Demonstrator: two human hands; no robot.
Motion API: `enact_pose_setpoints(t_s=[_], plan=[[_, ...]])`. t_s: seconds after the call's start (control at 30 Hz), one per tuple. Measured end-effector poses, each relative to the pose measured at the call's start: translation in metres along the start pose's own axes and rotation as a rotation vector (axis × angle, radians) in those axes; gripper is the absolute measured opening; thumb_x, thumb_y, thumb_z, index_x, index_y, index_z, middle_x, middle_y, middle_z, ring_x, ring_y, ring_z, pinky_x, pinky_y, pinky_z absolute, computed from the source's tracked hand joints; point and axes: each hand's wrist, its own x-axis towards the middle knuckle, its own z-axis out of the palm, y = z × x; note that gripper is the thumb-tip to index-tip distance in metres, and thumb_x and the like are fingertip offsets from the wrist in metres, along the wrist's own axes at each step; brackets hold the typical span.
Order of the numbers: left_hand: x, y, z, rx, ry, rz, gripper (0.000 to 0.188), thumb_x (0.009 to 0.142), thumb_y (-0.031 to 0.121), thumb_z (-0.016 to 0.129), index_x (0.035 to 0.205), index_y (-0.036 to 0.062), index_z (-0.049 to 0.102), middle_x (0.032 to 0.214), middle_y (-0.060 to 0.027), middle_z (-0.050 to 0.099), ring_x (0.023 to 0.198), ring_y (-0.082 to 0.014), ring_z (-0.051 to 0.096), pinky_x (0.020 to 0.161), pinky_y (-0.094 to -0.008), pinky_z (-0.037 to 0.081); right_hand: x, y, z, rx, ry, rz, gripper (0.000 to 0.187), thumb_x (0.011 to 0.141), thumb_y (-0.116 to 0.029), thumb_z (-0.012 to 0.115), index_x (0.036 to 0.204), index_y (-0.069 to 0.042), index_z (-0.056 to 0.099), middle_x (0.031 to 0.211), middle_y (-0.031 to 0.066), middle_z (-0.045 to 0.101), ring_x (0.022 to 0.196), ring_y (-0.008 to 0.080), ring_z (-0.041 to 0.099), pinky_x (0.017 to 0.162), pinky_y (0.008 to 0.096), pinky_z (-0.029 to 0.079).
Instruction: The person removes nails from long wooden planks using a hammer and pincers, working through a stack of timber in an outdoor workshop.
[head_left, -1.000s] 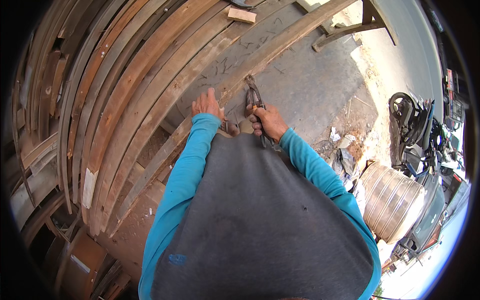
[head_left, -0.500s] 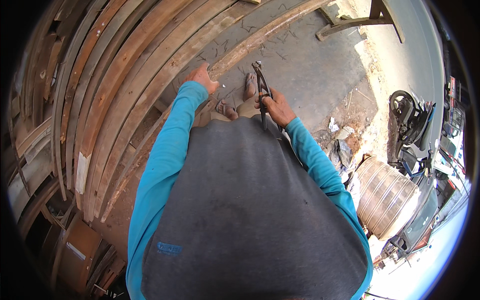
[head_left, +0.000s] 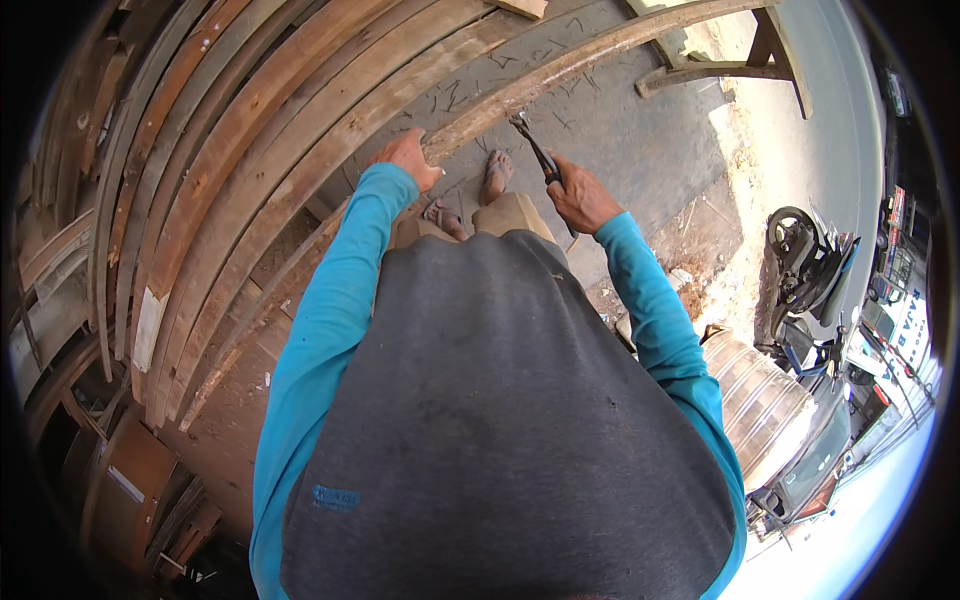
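A long wooden plank [head_left: 590, 54] runs from my left side up to the far right. My left hand [head_left: 408, 160] is closed round its near end, with some of the fingers hidden by the wood. In my right hand [head_left: 583, 196] I grip a pair of pincers [head_left: 538, 149] by its dark handles. The pincers tilt up and left. Their metal head is close to the plank's near edge; whether it touches the wood I cannot tell.
Several long boards [head_left: 240, 130] are stacked on the left. Dark bent nails [head_left: 452, 97] lie scattered over the concrete floor [head_left: 640, 140]. A wooden trestle [head_left: 725, 70] stands at the far right. Further right are a motorcycle [head_left: 800, 270] and a strapped, pale barrel-shaped bundle [head_left: 755, 400].
My right hand has moved a little to the right. The pincers have swung from nearly upright to a leftward tilt, their head now nearer the plank. My left hand keeps its hold.
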Motion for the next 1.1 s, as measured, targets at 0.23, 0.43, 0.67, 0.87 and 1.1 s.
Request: enact_pose_setpoints(t_s=[0.23,0.43,0.67,0.87,1.1], plan=[[-0.002,0.007,-0.015,0.004,-0.129,-0.066,0.082,0.082,0.038,0.074,0.151,0.0130,0.040,0.146,-0.0172,0.052,0.135,-0.0358,0.049,0.113,-0.0474,0.040,0.009,0.002,-0.001,-0.139,0.009,-0.079,0.057,0.088,-0.012,0.047,0.141,0.005,0.041,0.099,0.0351,0.064,0.096,0.0502,0.061,0.086,0.0539,0.048],[-0.005,0.008,-0.015,-0.004,-0.118,-0.050,0.081,0.080,0.037,0.074,0.150,0.0132,0.041,0.145,-0.0183,0.053,0.133,-0.0368,0.051,0.112,-0.0470,0.041,0.009,0.009,0.000,-0.230,0.053,-0.116,0.051,0.091,-0.010,0.049,0.140,0.002,0.040,0.095,0.0322,0.061,0.093,0.0514,0.058,0.084,0.0533,0.047],[-0.011,0.004,0.013,-0.006,0.081,0.044,0.070,0.076,0.031,0.080,0.135,0.0094,0.050,0.130,-0.0193,0.062,0.119,-0.0389,0.059,0.101,-0.0476,0.047,0.014,-0.013,-0.050,0.190,-0.388,0.243,0.026,0.098,-0.013,0.048,0.118,0.004,0.051,0.079,0.0154,0.061,0.068,0.0265,0.066,0.060,0.0421,0.054],[-0.016,0.002,0.027,0.024,0.232,0.108,0.064,0.071,0.025,0.084,0.124,0.0101,0.051,0.117,-0.0171,0.064,0.113,-0.0372,0.061,0.098,-0.0469,0.047,0.001,-0.009,-0.024,1.112,-0.360,0.451,0.034,0.100,-0.013,0.047,0.127,0.007,0.051,0.079,0.0078,0.058,0.060,0.0174,0.061,0.052,0.0316,0.054],[-0.017,0.003,0.025,0.031,0.192,0.090,0.067,0.073,0.024,0.083,0.129,0.0086,0.050,0.123,-0.0168,0.063,0.118,-0.0359,0.059,0.099,-0.0447,0.047,-0.004,-0.001,-0.002,1.299,-0.360,0.376,0.028,0.100,-0.014,0.048,0.122,0.003,0.051,0.086,0.0101,0.058,0.067,0.0189,0.057,0.060,0.0354,0.054]])
